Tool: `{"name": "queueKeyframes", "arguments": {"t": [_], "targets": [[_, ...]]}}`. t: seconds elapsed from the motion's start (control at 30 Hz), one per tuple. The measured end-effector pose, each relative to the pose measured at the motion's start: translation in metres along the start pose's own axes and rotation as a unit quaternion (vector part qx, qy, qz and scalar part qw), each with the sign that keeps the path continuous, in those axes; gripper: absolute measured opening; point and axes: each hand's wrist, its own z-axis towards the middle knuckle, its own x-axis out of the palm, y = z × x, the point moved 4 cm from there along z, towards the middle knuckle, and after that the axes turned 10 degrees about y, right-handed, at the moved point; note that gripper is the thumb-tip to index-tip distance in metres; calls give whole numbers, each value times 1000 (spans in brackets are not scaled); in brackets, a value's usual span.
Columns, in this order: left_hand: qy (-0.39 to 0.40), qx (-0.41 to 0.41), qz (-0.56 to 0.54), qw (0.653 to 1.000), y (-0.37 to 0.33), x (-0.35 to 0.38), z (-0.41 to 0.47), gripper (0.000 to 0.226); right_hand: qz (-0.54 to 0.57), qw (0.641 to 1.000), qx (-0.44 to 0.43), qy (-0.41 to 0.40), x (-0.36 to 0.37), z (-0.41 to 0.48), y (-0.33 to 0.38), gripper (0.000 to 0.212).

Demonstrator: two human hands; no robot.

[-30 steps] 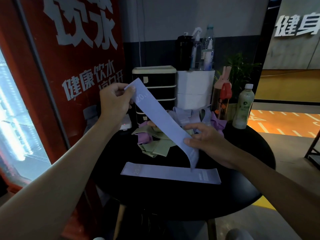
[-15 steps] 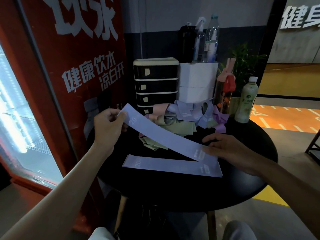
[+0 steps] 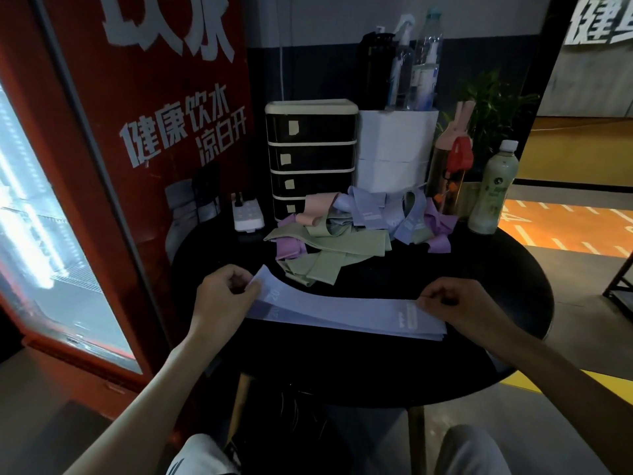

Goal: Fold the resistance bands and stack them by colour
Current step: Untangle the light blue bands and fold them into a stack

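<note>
Left hand (image 3: pixel 222 296) pinches lilac band (image 3: pixel 342 310); band beneath (image 3: pixel 265 310) mostly hidden

One wide camera sits on the person's head; it looks forward and down at the round black table (image 3: pixel 342 365), which is close and fills the middle. Both arms come in from the bottom corners; the left hand (image 3: pixel 222 296) and right hand (image 3: pixel 459 303) each hold an end of the lilac band (image 3: pixel 342 310), right in the middle of the view. A knee (image 3: pixel 469 450) shows at the bottom edge. The drawer box (image 3: pixel 310 156) stands at the table's far side, facing the camera. The red drinks fridge (image 3: pixel 164 80) is close on the left and runs off the top; on the right the view reaches an orange floor (image 3: pixel 565 231) far off.
</note>
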Motion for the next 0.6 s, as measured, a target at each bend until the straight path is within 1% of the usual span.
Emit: {"name": "queueKeyframes", "arguments": {"t": [0.13, 0.43, 0.6], "targets": [[2, 3, 9, 1000, 6, 0, -6, 17, -23, 1000, 4, -3, 2, 0, -4, 8], [2, 17, 30, 999, 7, 3, -13, 16, -30, 999, -1, -16, 5, -1, -5, 12], [18, 9, 82, 996, 12, 6, -13, 18, -71, 997, 8, -11, 7, -4, -15, 12]]}}
